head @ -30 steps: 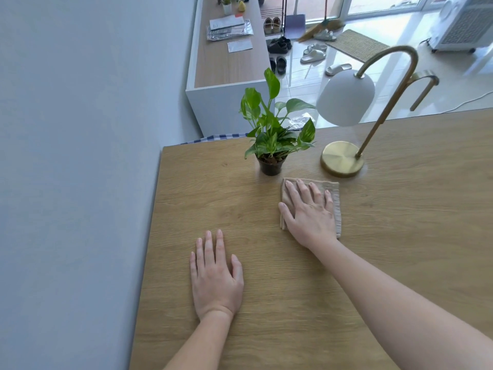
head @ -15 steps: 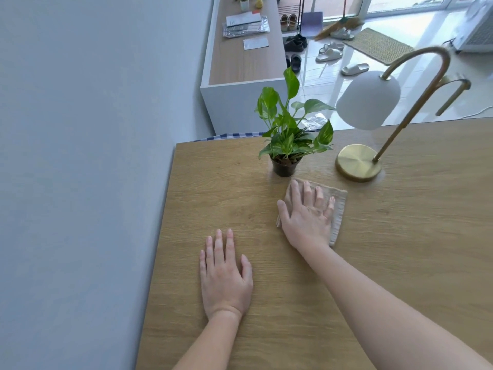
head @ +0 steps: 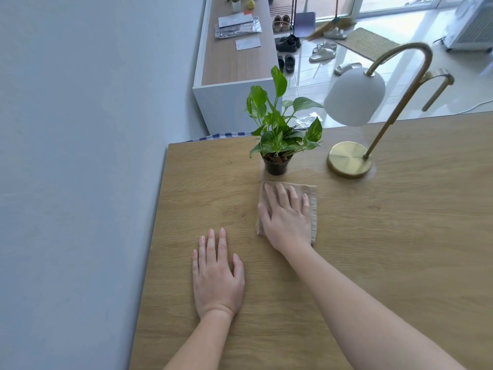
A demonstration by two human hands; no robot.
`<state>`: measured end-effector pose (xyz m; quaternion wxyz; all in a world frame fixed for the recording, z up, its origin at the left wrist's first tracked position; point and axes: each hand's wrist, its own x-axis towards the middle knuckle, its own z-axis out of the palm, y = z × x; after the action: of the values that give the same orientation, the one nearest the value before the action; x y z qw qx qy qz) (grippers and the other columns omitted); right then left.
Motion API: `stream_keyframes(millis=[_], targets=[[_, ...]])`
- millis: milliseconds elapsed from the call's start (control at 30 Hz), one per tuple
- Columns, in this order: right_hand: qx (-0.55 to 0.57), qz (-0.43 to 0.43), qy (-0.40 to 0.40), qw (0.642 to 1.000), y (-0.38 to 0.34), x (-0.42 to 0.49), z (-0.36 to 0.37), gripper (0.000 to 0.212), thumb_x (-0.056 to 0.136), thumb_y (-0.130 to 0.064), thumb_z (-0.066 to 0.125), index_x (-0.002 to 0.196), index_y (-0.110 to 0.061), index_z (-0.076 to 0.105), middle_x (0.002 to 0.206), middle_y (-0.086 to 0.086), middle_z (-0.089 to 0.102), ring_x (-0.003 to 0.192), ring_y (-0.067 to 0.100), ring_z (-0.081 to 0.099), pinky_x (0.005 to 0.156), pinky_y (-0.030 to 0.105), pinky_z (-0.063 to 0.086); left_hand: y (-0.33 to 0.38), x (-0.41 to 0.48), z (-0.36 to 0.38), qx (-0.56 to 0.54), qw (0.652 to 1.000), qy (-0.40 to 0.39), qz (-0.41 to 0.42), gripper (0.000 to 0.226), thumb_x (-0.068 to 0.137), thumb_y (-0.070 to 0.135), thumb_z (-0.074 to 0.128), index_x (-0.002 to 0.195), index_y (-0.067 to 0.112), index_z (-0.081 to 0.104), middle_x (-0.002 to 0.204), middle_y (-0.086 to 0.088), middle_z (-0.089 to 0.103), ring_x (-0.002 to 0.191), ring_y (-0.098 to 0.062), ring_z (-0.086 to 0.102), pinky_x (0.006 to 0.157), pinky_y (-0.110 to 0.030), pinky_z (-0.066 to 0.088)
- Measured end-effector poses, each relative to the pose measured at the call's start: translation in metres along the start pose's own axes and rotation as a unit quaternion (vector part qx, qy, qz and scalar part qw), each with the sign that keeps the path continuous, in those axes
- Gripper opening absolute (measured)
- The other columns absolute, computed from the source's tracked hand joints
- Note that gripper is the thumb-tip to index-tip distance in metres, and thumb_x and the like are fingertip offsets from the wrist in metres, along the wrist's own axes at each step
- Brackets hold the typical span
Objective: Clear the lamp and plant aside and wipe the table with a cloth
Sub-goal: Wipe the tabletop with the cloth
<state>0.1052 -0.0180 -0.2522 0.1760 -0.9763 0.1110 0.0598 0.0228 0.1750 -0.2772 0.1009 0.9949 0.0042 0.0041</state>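
A beige folded cloth [head: 313, 217] lies on the wooden table [head: 400, 236], just in front of the plant's pot. My right hand [head: 286, 220] presses flat on the cloth with fingers spread, covering most of it. My left hand [head: 217, 276] rests palm down on the bare wood, nearer to me and to the left, holding nothing. The small green plant [head: 277, 134] stands in a dark pot near the table's far edge. To its right stands the lamp [head: 349, 160], with a round brass base, a curved brass neck and a white shade.
A grey wall [head: 80, 182] runs along the table's left edge. Beyond the far edge are a white cabinet [head: 232, 62] with papers on top, several shoes on the tiled floor, a mat and a white appliance at the top right.
My right hand has slid the cloth a little to the left, so it now sits right under the pot. My left hand has stayed put. The view has shifted slightly.
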Motion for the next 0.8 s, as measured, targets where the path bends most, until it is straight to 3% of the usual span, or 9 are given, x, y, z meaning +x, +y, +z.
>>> stream_keyframes(millis=[167, 367, 633, 800], targets=[[-0.017, 0.114, 0.030, 0.993, 0.046, -0.013, -0.011, 0.067, 0.107, -0.061, 0.011, 0.170, -0.039, 0.002, 0.177, -0.008, 0.008, 0.163, 0.021, 0.000, 0.130, 0.052, -0.007, 0.001, 0.001, -0.002, 0.002, 1.000, 0.000, -0.003, 0.069, 0.105, 0.051, 0.027, 0.171, 0.030, 0.021, 0.177, 0.002, 0.023, 0.166, -0.019, 0.013, 0.135, -0.045, 0.014], [0.015, 0.177, 0.042, 0.983, 0.031, 0.033, -0.022, 0.068, 0.108, -0.057, 0.014, 0.171, -0.030, 0.006, 0.175, 0.002, 0.011, 0.162, 0.030, 0.004, 0.129, 0.058, -0.005, 0.002, 0.001, -0.005, 0.005, 1.000, 0.000, -0.002, 0.069, 0.106, 0.051, 0.026, 0.171, 0.030, 0.021, 0.177, 0.003, 0.022, 0.166, -0.019, 0.012, 0.135, -0.044, 0.013], [-0.029, 0.121, 0.041, 0.991, 0.072, 0.006, -0.026, 0.068, 0.107, -0.063, 0.012, 0.170, -0.038, 0.007, 0.176, -0.008, 0.013, 0.162, 0.020, 0.003, 0.131, 0.051, -0.003, 0.002, 0.000, -0.008, 0.005, 1.000, -0.002, -0.001, 0.069, 0.106, 0.052, 0.027, 0.171, 0.030, 0.021, 0.177, 0.002, 0.023, 0.166, -0.019, 0.013, 0.135, -0.044, 0.013], [-0.047, 0.128, 0.052, 0.989, 0.117, -0.021, -0.037, 0.067, 0.107, -0.065, 0.015, 0.169, -0.042, 0.010, 0.175, -0.010, 0.018, 0.161, 0.019, 0.007, 0.131, 0.049, 0.001, 0.004, 0.000, -0.009, 0.004, 1.000, -0.001, -0.007, 0.069, 0.105, 0.051, 0.027, 0.170, 0.028, 0.026, 0.176, 0.001, 0.026, 0.165, -0.020, 0.016, 0.135, -0.044, 0.013]])
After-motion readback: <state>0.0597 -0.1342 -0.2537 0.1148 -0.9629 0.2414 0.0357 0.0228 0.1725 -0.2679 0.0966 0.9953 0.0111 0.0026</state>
